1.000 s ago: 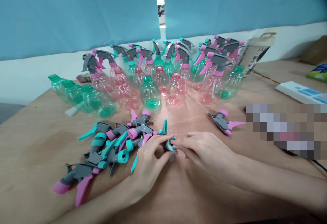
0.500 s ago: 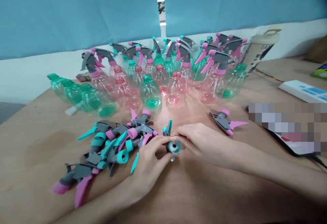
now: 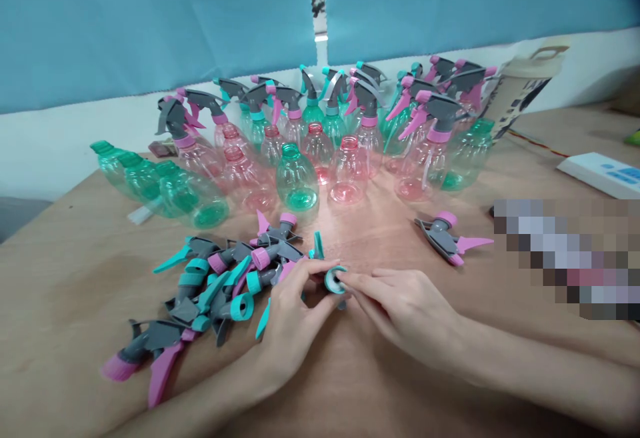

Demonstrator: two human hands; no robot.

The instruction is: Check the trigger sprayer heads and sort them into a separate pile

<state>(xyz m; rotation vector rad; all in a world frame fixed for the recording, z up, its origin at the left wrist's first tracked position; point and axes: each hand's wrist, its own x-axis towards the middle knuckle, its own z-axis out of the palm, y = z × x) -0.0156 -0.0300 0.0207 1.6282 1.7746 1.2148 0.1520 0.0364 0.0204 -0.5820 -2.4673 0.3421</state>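
Observation:
A teal-collared spray head (image 3: 336, 280) is held between finger and thumb of my left hand (image 3: 295, 311), its round opening facing up toward me and its teal trigger pointing away. My right hand (image 3: 410, 305) has its fingers pressed together, the index fingertip at the rim of that opening. Whether those fingers pinch anything small is hidden. Left of my left hand lies a pile of loose spray heads (image 3: 220, 291) with pink and teal collars. Another spray head (image 3: 443, 235) with pink parts rests on the table beyond my right hand.
Green and pink bottles (image 3: 297, 181) stand across the back, many with spray heads on. Several green bottles (image 3: 175, 188) lean or lie at the left. A cream tumbler (image 3: 520, 91), white power strip (image 3: 600, 171) and blurred-out object (image 3: 565, 245) are at the right.
My right hand has drawn back slightly from beside the collar, and its index fingertip is now at the opening. The held spray head has shifted slightly left.

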